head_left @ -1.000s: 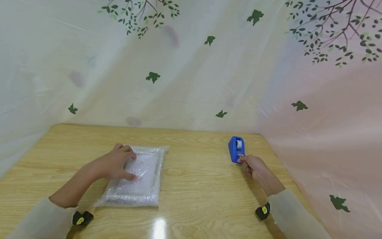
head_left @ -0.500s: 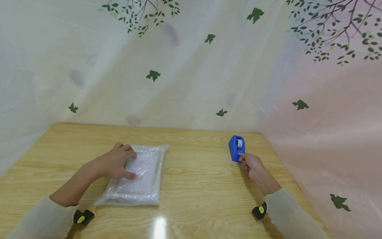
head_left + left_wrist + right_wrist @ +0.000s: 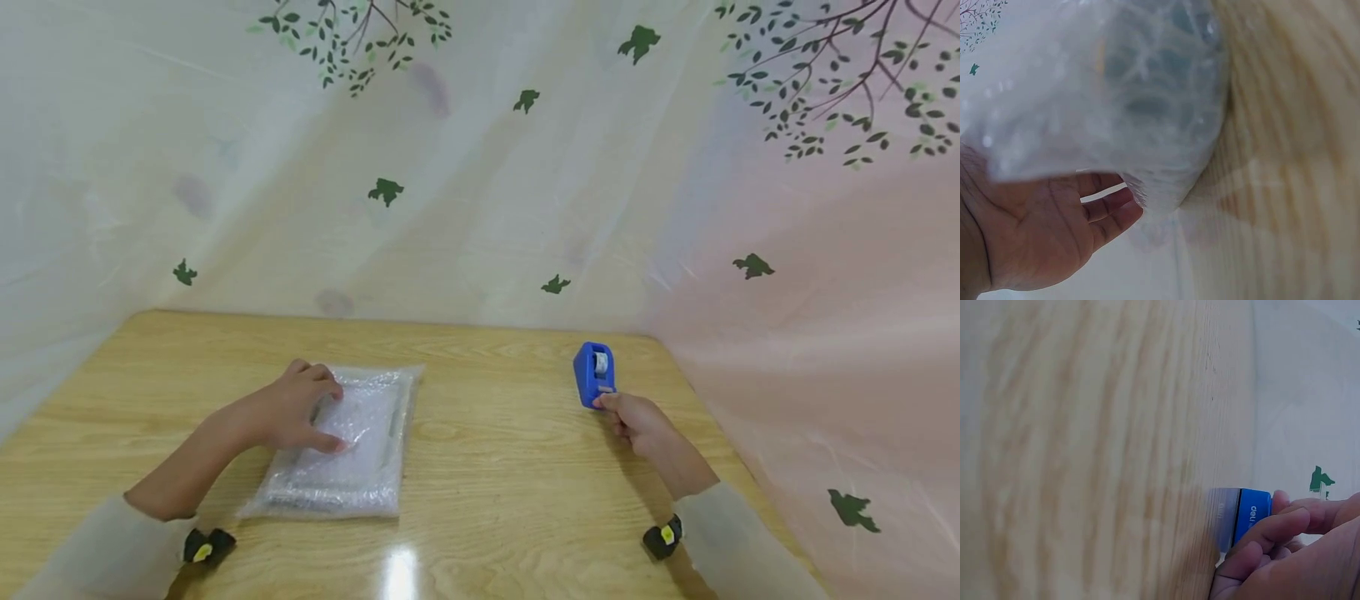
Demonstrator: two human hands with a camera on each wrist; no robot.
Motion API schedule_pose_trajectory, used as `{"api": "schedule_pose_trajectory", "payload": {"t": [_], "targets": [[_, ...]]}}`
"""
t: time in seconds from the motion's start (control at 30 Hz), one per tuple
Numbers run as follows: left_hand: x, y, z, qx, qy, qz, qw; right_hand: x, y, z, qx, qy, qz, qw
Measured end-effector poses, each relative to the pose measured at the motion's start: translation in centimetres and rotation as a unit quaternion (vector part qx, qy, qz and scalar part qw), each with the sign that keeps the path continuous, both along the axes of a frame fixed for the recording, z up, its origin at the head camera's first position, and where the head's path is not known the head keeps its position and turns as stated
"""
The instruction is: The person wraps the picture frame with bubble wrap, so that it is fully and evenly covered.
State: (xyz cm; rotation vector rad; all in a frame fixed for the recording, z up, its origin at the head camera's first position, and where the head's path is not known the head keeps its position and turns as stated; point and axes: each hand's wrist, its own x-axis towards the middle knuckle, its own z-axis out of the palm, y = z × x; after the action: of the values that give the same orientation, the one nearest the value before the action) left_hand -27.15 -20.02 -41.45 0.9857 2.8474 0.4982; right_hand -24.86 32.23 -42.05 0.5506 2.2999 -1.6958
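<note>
A flat rectangular package in bubble wrap (image 3: 360, 450) lies on the table in the head view. My left hand (image 3: 296, 412) rests on its top left part, with thumb and fingers spread apart. In the left wrist view the wrap (image 3: 1154, 94) looms close, and the hand's fingers (image 3: 1107, 206) reach to its edge. A blue tape dispenser (image 3: 587, 379) with a small white-cored roll stands at the right. My right hand (image 3: 641, 425) has thumb and curled fingers together at its cutter end, seemingly pinching the tape's end; the clear strip itself is too fine to see.
The wooden table (image 3: 487, 467) ends at a hanging cloth (image 3: 465, 208) behind and at the right, printed with branches and green birds. Black bands with yellow marks sit at both sleeve cuffs.
The right hand shifts slightly back and forth at the dispenser's front; its thumb now lies lower at that end. The left hand, package and dispenser stay in place.
</note>
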Motion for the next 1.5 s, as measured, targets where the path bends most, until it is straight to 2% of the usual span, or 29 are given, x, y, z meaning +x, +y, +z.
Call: {"api": "schedule_pose_trajectory", "payload": {"t": [0.23, 0.5, 0.83, 1.07, 1.27, 1.5], "targets": [[-0.3, 0.1, 0.1, -0.007, 0.0, -0.004, 1.0, 1.0, -0.2, 0.4, 0.014, 0.017, 0.03, 0.9993], [-0.3, 0.1, 0.2, -0.004, -0.005, -0.006, 1.0, 1.3, -2.4, 2.0, -0.036, 0.044, 0.061, 0.9965], [0.0, 0.2, 0.6, 0.0, -0.008, -0.001, 1.0, 0.4, -6.8, 3.0, -0.049, 0.065, 0.093, 0.9923], [-0.1, 0.1, 0.3, 0.001, -0.007, 0.0, 1.0, 0.1, -10.4, 3.1, -0.076, 0.064, 0.127, 0.9869], [-0.1, -0.1, 0.0, 0.003, 0.001, 0.001, 1.0, -0.3, -13.8, 3.2, -0.103, 0.081, 0.159, 0.9786], [0.0, -0.3, 0.0, 0.005, 0.0, 0.001, 1.0, -0.5, -17.1, 3.0, -0.084, 0.098, 0.199, 0.9714]]}}
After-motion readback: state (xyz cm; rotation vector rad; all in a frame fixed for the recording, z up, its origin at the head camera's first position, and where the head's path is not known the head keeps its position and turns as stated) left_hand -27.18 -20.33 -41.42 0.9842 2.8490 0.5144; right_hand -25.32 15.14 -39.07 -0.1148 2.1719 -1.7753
